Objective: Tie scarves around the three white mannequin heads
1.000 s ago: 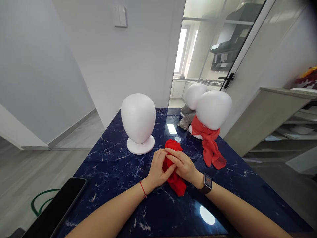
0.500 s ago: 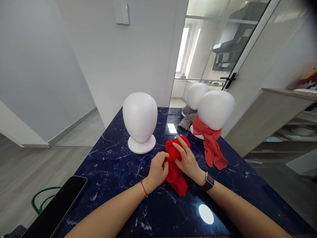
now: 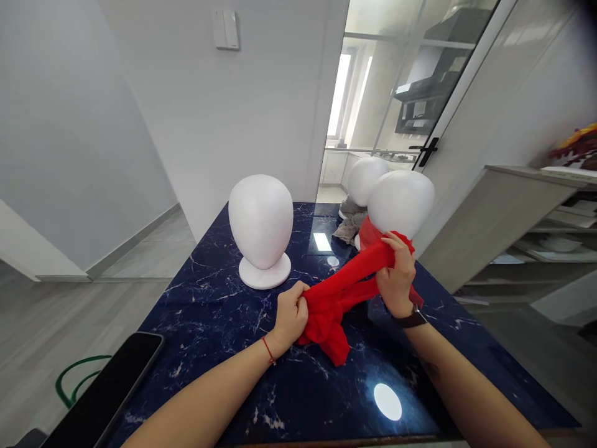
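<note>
A bright red scarf [image 3: 347,280] is stretched between my two hands above the table, its bunched lower end resting on the surface. My left hand [image 3: 290,314] is closed on one side of it. Farther right and higher, my right hand [image 3: 397,274] grips the other end, with a strip drawn out between. Left of the scarf stands a bare white mannequin head [image 3: 261,221] on a round base. Behind my right hand is another white head [image 3: 401,200], with a coral scarf [image 3: 368,235] around its neck, now mostly hidden by the hand and the red scarf.
A third white head [image 3: 367,180] with a grey scarf [image 3: 349,227] stands at the back right of the dark blue marbled table [image 3: 209,311]. A black phone [image 3: 109,386] lies at the left edge. Shelves [image 3: 536,242] stand to the right, beyond the table.
My right hand has moved right and slightly up, closing on the red scarf and pulling a length out of the bundle. My left hand keeps its hold in nearly the same place.
</note>
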A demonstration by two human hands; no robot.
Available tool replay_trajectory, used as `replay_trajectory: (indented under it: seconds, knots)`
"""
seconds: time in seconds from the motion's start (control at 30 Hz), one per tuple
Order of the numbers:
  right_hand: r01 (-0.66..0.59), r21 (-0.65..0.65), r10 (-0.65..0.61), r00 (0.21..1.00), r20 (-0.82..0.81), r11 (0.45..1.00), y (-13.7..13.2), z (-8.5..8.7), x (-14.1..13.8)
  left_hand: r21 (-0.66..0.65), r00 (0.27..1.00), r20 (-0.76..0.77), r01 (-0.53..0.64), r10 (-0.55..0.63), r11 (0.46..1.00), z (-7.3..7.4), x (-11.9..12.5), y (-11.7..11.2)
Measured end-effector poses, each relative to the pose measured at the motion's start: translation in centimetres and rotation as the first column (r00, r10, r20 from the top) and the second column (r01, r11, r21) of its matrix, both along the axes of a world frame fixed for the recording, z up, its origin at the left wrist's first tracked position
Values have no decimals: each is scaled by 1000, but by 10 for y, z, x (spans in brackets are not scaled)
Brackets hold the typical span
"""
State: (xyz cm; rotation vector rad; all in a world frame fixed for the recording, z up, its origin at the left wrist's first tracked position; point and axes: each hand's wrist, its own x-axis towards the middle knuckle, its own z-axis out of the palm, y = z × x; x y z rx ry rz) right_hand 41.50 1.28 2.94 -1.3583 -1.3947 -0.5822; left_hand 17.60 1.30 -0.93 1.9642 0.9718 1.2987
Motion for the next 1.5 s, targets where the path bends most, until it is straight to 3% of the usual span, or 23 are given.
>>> replay_trajectory:
  seconds: [0.1, 0.23, 0.4, 0.5, 0.63, 0.8, 0.93, 1.1, 1.17, 1.23, 1.33, 1.4, 1.43, 1.47, 1.5]
  knots:
    - [-40, -57, 44, 997, 70, 998, -1, -5, -7, 59, 990, -141, -17, 26, 998, 0, 2, 1]
    - [-95, -103, 112, 976, 184, 990, -8, -12, -27, 244, 967, -238, -27, 86, 970, 3, 3, 0]
    - [-202, -85, 218, 936, 278, 976, -22, -13, -50, 322, 969, -243, 131, -52, 938, 4, 4, -9]
    - [-262, -95, 278, 889, 363, 960, -28, -14, -57, 241, 971, -192, 188, -143, 952, 5, 5, -11]
    - [-336, -125, 355, 822, 444, 934, -30, -15, -57, 39, 950, -38, 311, -309, 950, 13, 4, -8]
    - [-379, -138, 394, 769, 504, 915, -31, -14, -53, -226, 847, -40, 510, -531, 830, 23, 0, 1]
    - [-303, -152, 339, 817, 466, 941, -28, -15, -49, -262, 796, -37, 576, -604, 774, 38, -3, 2]
    - [-236, -108, 258, 916, 308, 966, -19, -11, -38, -301, 744, 201, 666, -637, 683, 82, -14, -10]
    - [-233, -79, 246, 933, 264, 969, -18, -9, -35, -340, 688, 371, 726, -624, 598, 94, -18, -15]
    - [-237, -35, 238, 942, 235, 971, -18, -8, -35, -414, 607, 573, 795, -551, 444, 96, -20, -19]
    - [-257, -2, 250, 940, 232, 966, -22, -8, -37, -529, 526, 743, 840, -414, 118, 82, -17, -20]
    - [-272, -23, 270, 935, 233, 962, -23, -8, -39, -592, 513, 755, 801, -408, -88, 69, -15, -20]
    - [-275, -33, 275, 934, 229, 961, -24, -8, -39, -618, 514, 744, 772, -428, -146, 63, -15, -21]
    - [-275, -43, 278, 934, 226, 960, -24, -8, -39, -641, 523, 726, 750, -447, -162, 60, -16, -22]
    - [-270, -49, 274, 936, 222, 962, -23, -8, -38, -657, 539, 707, 740, -459, -144, 58, -17, -24]
